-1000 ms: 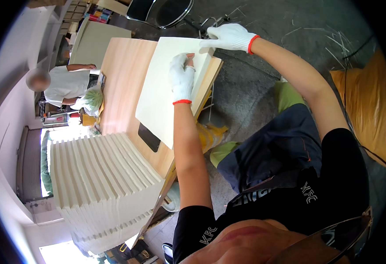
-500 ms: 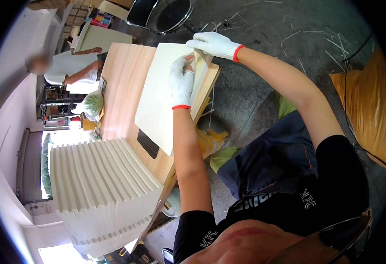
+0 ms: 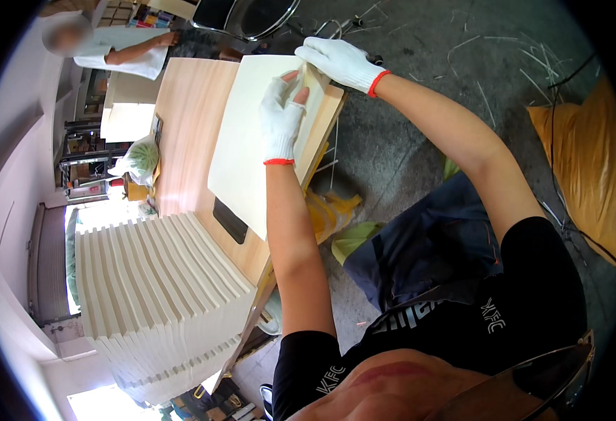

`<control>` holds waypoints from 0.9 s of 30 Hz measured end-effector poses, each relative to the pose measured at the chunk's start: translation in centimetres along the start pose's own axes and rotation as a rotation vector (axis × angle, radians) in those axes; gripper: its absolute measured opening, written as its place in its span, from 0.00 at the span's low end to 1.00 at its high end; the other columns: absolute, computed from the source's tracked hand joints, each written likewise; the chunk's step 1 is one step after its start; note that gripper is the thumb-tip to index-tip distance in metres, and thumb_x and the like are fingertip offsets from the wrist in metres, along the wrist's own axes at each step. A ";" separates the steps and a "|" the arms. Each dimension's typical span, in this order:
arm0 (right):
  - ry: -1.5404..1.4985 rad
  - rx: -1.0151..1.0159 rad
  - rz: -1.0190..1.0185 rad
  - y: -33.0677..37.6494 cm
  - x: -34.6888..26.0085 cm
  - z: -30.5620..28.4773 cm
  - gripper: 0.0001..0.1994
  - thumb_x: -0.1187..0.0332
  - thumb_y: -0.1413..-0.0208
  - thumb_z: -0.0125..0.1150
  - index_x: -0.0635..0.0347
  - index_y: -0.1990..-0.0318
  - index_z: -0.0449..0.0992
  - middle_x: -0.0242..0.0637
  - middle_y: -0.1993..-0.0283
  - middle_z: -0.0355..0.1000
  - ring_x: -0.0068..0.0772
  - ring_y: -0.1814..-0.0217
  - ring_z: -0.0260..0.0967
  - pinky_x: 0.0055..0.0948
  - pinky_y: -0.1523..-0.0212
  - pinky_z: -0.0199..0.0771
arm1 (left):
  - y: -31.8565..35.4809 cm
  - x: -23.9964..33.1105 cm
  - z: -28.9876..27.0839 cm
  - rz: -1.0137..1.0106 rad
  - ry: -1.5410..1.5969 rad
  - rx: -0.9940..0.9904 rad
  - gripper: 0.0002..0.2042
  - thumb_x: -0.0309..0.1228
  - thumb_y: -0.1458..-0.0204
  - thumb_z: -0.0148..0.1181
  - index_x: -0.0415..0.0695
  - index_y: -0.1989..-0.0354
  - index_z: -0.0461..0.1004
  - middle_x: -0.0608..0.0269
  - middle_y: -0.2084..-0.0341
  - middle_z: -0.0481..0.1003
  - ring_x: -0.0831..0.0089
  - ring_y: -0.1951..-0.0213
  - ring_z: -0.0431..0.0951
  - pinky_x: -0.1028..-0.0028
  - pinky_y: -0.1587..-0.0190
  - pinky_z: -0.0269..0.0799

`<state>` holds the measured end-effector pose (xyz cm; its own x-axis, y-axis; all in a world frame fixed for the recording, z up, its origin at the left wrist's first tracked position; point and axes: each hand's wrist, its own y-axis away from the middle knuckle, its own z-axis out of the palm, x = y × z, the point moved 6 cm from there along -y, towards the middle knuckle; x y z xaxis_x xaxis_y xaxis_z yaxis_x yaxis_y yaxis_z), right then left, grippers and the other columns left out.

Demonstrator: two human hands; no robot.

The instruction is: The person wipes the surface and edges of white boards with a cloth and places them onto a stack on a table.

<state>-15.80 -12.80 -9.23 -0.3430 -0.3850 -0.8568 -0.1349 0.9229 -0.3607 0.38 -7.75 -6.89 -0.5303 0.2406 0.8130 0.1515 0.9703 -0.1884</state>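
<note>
A large cream sheet (image 3: 237,140) lies on the wood-grain table (image 3: 188,119), its far right corner partly turned up or folded. My left hand (image 3: 281,126), in a white knitted glove with a red cuff and bare fingertips on the thumb and one finger, rests over the sheet near its right edge with fingers apart. In a matching glove, my right hand (image 3: 339,64) is closed at the sheet's far right corner, fingers pressed together; its thumb is hidden. A black flat device (image 3: 230,222) lies partly beside the sheet's near end.
A tall stack of cream folded boards (image 3: 160,281) stands at the table's near left. Farther off are a bagged green melon (image 3: 141,160), a person in a white shirt (image 3: 122,52) and a black stool (image 3: 255,17). Yellow sacking (image 3: 585,168) hangs at right; thin strips litter the floor.
My left hand has lifted its fingers away from the turned edge and spread them. My right hand stays at the corner. The view has shifted slightly, and the other person stands farther up in it.
</note>
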 end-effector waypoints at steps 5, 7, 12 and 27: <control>0.039 -0.031 -0.034 0.5 -0.7 0.1 0.24 0.43 0.36 0.39 0.53 0.59 0.73 0.44 0.62 0.75 0.49 0.56 0.74 0.44 0.55 0.69 | 0.0 -0.1 -0.6 0.108 -0.030 0.095 0.19 0.26 0.45 0.60 0.43 0.44 0.74 0.55 0.50 0.76 0.67 0.47 0.75 0.72 0.47 0.69; 0.124 -0.089 -0.015 0.6 -0.7 0.0 0.24 0.43 0.35 0.38 0.52 0.57 0.73 0.44 0.61 0.75 0.48 0.56 0.74 0.43 0.55 0.70 | 0.2 0.2 -0.5 0.159 -0.041 0.165 0.18 0.27 0.44 0.58 0.45 0.44 0.75 0.55 0.51 0.77 0.68 0.48 0.75 0.71 0.46 0.67; 0.147 -0.073 -0.061 0.4 -1.2 0.0 0.21 0.47 0.34 0.37 0.49 0.54 0.74 0.42 0.60 0.75 0.47 0.56 0.74 0.44 0.55 0.71 | 0.4 1.3 -0.1 0.131 -0.186 0.063 0.16 0.24 0.46 0.62 0.44 0.48 0.77 0.63 0.67 0.75 0.77 0.66 0.73 0.76 0.62 0.68; 0.141 -0.029 -0.073 0.3 -0.9 0.3 0.21 0.47 0.34 0.36 0.51 0.55 0.72 0.44 0.62 0.74 0.49 0.57 0.74 0.44 0.55 0.71 | 0.0 0.5 -0.7 0.230 -0.189 0.129 0.15 0.27 0.44 0.59 0.46 0.47 0.76 0.61 0.64 0.76 0.79 0.69 0.71 0.79 0.65 0.67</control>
<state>-15.29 -12.15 -8.71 -0.4584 -0.4476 -0.7678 -0.1904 0.8933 -0.4071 0.75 -7.62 -6.14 -0.6417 0.4421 0.6267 0.1849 0.8822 -0.4331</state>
